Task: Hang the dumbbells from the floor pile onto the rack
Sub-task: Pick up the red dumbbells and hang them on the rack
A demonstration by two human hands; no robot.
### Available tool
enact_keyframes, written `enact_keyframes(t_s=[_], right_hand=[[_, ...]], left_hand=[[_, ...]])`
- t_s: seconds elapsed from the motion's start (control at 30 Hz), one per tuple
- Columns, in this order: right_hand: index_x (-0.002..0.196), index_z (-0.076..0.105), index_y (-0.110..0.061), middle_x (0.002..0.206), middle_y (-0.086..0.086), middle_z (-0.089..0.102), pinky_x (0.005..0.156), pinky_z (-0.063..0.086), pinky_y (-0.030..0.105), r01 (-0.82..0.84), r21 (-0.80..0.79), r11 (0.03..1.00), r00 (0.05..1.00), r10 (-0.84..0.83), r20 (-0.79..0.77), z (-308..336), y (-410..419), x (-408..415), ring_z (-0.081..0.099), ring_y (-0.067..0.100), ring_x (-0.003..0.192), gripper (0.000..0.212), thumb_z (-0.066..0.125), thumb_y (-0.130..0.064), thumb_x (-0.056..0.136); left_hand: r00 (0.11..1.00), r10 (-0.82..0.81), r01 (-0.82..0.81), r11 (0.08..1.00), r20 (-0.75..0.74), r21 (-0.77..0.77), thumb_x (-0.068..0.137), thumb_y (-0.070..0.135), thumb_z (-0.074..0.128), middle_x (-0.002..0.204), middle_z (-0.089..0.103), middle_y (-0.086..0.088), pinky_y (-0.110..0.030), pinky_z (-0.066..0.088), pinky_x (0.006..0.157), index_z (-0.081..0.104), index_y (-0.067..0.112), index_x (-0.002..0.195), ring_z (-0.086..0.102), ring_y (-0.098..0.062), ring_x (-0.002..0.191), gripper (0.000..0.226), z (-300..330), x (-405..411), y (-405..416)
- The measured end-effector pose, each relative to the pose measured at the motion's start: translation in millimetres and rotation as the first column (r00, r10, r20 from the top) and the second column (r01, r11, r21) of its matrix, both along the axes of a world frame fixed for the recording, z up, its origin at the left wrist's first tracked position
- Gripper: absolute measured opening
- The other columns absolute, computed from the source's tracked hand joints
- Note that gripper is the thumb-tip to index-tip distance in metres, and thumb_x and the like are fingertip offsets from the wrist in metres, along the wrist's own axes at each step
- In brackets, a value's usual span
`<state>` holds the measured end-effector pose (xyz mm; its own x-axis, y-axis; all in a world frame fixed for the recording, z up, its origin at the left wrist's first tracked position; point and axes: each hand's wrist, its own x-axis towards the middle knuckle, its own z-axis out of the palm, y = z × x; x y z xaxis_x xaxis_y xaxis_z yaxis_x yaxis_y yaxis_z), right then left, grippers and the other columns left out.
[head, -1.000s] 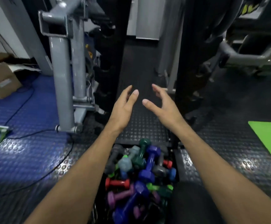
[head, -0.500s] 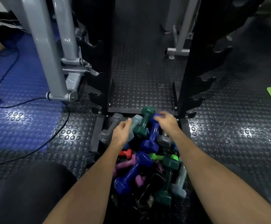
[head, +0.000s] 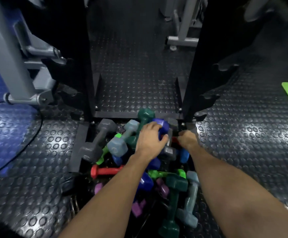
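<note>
Left hand gripped the blue dumbbell atop the pile; right hand reached in, fingers hidden, grip unclear.

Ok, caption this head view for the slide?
Left hand grips a blue dumbbell atop the floor pile; right hand reaches in beside it.

Both bare forearms reach forward and down, nearly parallel. The left hand lies palm down, its fingers curled over and thumb hooked round a blue hex-ended dumbbell. The right hand is bent downward at the wrist, its fingers hidden from sight.
</note>
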<state>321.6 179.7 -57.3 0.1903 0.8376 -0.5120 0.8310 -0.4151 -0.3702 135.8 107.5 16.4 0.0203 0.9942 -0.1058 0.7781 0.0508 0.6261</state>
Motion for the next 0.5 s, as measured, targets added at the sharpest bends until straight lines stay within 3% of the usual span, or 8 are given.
enact_keyframes(t_s=[0.1, 0.23, 0.33, 0.5], right_hand=[[0.108, 0.077, -0.011, 0.111, 0.017, 0.075, 0.087, 0.054, 0.034, -0.171, -0.025, 0.985, 0.985, 0.172, 0.027, -11, 3, 1, 0.071, 0.032, 0.105, 0.025, 0.068, -0.021, 0.087], [0.114, 0.074, -0.01, 0.115, 0.017, 0.074, 0.09, 0.053, 0.034, -0.359, -0.054, 0.932, 0.93, 0.362, 0.06, -17, 7, 0, 0.07, 0.034, 0.107, 0.032, 0.064, -0.012, 0.084], [0.122, 0.067, -0.007, 0.121, 0.021, 0.07, 0.095, 0.053, 0.039, -0.44, -0.067, 0.895, 0.89, 0.445, 0.101, -13, 7, -4, 0.066, 0.038, 0.114, 0.035, 0.058, -0.011, 0.088], [0.117, 0.068, -0.007, 0.12, 0.016, 0.072, 0.094, 0.054, 0.038, -0.497, -0.11, 0.861, 0.852, 0.508, 0.127, -5, 13, -7, 0.068, 0.034, 0.112, 0.029, 0.056, -0.014, 0.092]], left_hand=[[0.994, -0.061, 0.05, 0.992, -0.091, -0.117, 0.097, 0.042, 0.056, 0.167, 0.019, -0.015, -0.047, 0.019, 0.124, 0.038, 0.014, 0.154, 0.022, -0.035, 0.151, 0.066, -17, 11, 4], [0.959, -0.178, 0.128, 0.967, -0.221, -0.221, 0.096, 0.016, 0.058, 0.169, -0.019, -0.01, -0.046, 0.013, 0.127, 0.006, 0.019, 0.163, 0.007, -0.035, 0.155, 0.085, -32, 10, 1], [0.936, -0.205, 0.156, 0.97, -0.285, -0.187, 0.088, 0.004, 0.062, 0.166, -0.029, -0.01, -0.042, 0.017, 0.126, -0.001, 0.019, 0.163, 0.015, -0.033, 0.153, 0.1, -39, 10, -2], [0.95, -0.192, 0.156, 0.975, -0.247, -0.157, 0.087, -0.001, 0.062, 0.166, -0.03, -0.005, -0.037, 0.018, 0.126, 0.0, 0.022, 0.163, 0.016, -0.029, 0.152, 0.101, -43, 4, -2]])
